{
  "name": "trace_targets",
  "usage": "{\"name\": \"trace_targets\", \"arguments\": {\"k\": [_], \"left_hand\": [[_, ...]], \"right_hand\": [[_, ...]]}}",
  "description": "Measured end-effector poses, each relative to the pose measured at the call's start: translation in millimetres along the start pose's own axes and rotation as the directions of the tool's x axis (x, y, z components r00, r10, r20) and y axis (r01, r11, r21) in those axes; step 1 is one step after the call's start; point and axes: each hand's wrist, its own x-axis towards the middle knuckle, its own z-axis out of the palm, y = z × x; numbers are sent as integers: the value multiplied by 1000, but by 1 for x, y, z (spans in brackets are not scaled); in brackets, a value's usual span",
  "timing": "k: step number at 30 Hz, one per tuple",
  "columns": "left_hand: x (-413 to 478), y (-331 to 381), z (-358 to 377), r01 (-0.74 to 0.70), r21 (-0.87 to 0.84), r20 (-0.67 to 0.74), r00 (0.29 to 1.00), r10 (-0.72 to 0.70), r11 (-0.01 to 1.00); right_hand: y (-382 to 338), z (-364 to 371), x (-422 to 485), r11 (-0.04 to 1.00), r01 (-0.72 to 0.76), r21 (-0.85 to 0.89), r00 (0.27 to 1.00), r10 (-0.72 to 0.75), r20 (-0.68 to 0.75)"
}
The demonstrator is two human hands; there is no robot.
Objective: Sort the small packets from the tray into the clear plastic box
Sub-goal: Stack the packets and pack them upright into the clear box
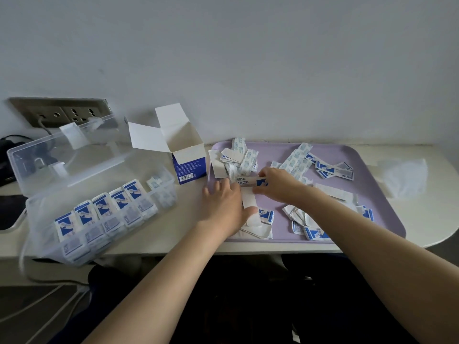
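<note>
On a pale table [173,232], the right hand [275,182] pinches one packet [250,182]; the left hand [223,204] lies flat on the tray [278,150]. The clear box [44,219] sits left of both. Packets seem light and floppy: grip by edges.

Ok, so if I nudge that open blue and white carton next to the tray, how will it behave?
Probably light: the carton is thin card with open flaps and nothing showing inside. Standing tall on a small base, it may tip rather than slide. Squeezed, its walls would likely dent.
</note>
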Motion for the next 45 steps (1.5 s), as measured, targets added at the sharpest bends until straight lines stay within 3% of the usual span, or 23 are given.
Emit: {"name": "trace_targets", "arguments": {"k": [12, 16, 21, 26, 29, 32, 35, 39, 43, 45], "left_hand": [[5, 6, 2, 151, -204, 29, 989, -148, 967], [4, 5, 4, 146, -268, -54, 985, -166, 952], [0, 1, -6, 123, -317, -182, 965, -187, 941], [-8, -5, -16, 17, -217, -403, 909, -105, 976], [-11, -3, -16, -60, -153, -404, 915, -7, 986], [-14, 3, -14, -120, -174, -345, 937, 53, 977], [-16, 5, -9, -152, -207, -299, 950, 86, 966], [-16, 7, -3, -194, -224, -252, 958, 135, 955], [-18, 5, -4, -222, -232, -301, 942, 147, 947], [-19, 4, -3, -226, -199, -305, 939, 158, 954]], "right_hand": [[-11, 3, -15, 993, 66, 96, 998, -64, -24], [-7, 4, -14, 977, 58, 205, 998, -52, -38], [-2, -1, -15, 986, 40, 162, 999, -36, -28], [3, -7, -28, 942, -81, 325, 986, 28, 165], [2, -11, -38, 817, -211, 537, 960, 68, 273], [0, -13, -47, 724, -313, 615, 924, 85, 372], [-3, -12, -52, 793, -249, 556, 930, 35, 367], [-5, -9, -56, 853, -102, 511, 966, -37, 255], [-2, -5, -55, 979, 69, 192, 997, -75, 29], [-2, -4, -57, 980, 129, 149, 991, -125, -40]]}}
